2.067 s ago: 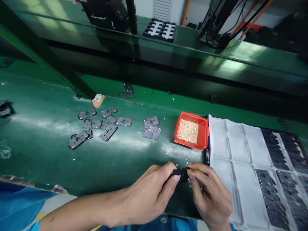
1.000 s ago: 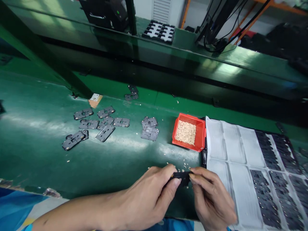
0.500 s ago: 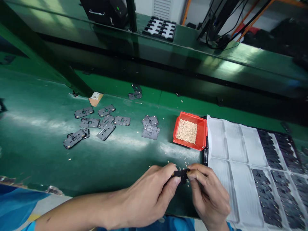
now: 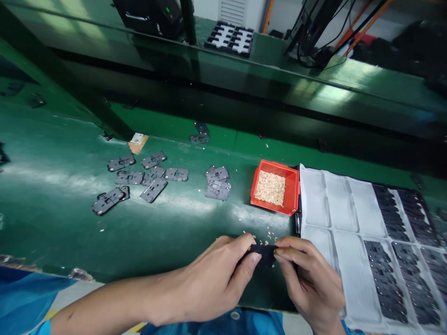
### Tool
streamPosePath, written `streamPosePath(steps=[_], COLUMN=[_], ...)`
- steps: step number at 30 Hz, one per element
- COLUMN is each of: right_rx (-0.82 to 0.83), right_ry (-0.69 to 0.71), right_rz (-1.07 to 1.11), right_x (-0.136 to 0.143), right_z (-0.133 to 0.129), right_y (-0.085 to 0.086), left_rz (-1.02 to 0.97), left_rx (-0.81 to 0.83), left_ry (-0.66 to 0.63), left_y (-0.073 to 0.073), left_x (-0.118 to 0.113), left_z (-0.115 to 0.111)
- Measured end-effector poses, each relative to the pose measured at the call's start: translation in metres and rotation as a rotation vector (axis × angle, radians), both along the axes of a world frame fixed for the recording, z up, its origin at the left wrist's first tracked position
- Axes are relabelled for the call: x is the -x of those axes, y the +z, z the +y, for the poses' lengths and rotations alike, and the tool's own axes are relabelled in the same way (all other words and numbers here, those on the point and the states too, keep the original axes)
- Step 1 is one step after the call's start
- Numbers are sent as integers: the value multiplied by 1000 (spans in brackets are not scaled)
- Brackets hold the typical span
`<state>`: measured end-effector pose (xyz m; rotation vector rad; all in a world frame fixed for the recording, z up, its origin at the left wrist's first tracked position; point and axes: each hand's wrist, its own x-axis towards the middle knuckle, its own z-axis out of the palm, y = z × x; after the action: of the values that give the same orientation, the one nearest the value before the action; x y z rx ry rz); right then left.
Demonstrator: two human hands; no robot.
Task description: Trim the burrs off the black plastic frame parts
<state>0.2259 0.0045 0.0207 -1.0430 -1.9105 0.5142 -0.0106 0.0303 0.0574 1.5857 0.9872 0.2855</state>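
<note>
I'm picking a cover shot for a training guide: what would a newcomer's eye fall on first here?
The bright red bin of small pale pieces stands out first, on the green bench beside a white-lined tray partly filled with dark flat plates. Next, nearer the viewer, the left hand grips a thin black part, with the right hand at its other end.

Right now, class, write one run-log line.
left hand: holds black part | right hand: at its other end | red bin: pale pieces inside
</note>
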Motion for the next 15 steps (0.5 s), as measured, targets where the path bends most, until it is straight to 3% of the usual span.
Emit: streamPosePath(steps=[10, 15], right_rx=[17, 184], right_ry=[105, 152], right_rz=[-140, -215], right_x=[-1, -7], right_z=[11, 10], right_y=[6, 3], left_rz=[-37, -64], left_rx=[-12, 12], left_ry=[13, 56], left_y=[-1, -6], left_x=[-2, -3], left_z=[-2, 0])
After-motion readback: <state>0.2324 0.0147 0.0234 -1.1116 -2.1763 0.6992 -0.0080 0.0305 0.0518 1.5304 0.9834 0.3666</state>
